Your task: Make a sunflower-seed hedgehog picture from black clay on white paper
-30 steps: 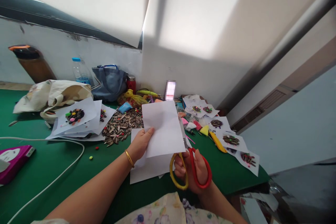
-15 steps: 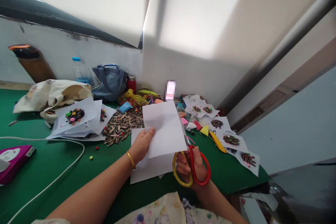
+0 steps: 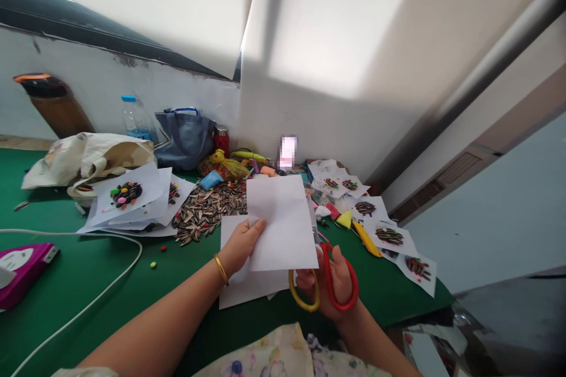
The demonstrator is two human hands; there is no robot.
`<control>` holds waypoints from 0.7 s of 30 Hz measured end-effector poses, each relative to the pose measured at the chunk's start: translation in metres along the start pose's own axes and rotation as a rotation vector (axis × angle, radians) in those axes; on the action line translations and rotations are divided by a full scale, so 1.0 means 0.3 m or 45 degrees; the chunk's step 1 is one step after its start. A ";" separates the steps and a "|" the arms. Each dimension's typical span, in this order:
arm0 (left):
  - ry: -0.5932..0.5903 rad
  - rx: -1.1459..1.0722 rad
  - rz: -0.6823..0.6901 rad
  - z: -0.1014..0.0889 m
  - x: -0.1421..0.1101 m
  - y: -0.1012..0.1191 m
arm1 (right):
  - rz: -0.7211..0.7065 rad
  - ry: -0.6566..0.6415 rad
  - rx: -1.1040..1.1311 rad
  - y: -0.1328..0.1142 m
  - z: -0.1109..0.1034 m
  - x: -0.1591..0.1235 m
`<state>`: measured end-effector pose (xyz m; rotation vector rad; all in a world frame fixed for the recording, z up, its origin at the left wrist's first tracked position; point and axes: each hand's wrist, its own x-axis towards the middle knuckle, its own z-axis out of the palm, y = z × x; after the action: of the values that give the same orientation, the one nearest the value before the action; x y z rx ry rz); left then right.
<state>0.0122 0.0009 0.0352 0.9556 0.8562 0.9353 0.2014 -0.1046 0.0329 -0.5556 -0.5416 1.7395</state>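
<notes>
My left hand (image 3: 241,245) pinches the left edge of a white paper sheet (image 3: 283,222) and holds it up above the green table (image 3: 88,283). My right hand (image 3: 331,283) grips scissors (image 3: 325,280) with one yellow and one red handle loop. The blades run up behind the sheet's right edge and are mostly hidden. More white paper (image 3: 247,288) lies flat under both hands. A gold bangle sits on my left wrist.
A heap of sunflower seeds (image 3: 207,212) lies behind my left hand. Papers with seed pictures (image 3: 128,194) lie at left and others (image 3: 389,235) at right. Bags (image 3: 183,138), a water bottle (image 3: 132,118), a white cable (image 3: 101,288) and a magenta box (image 3: 22,268) are around.
The sheet and my left hand have shifted slightly right and down. The scissor handles have closed a little and the blades have moved further along the paper's right edge.
</notes>
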 end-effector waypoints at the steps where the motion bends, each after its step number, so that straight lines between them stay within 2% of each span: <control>1: -0.003 0.014 -0.010 0.004 -0.004 0.002 | -0.008 0.026 -0.021 -0.002 0.003 0.000; 7: -0.003 0.023 -0.031 0.012 -0.009 -0.003 | -0.072 0.147 -0.169 0.000 0.037 0.015; 15: 0.008 0.014 -0.042 0.011 -0.007 -0.009 | -0.105 0.090 -0.114 0.009 0.007 0.031; 21: -0.074 0.032 -0.053 0.011 -0.006 -0.028 | -0.050 0.130 -0.237 -0.034 0.039 0.021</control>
<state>0.0168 -0.0041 0.0290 0.9787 0.8375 0.8592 0.2005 -0.0969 0.0478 -0.7563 -0.6414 1.6239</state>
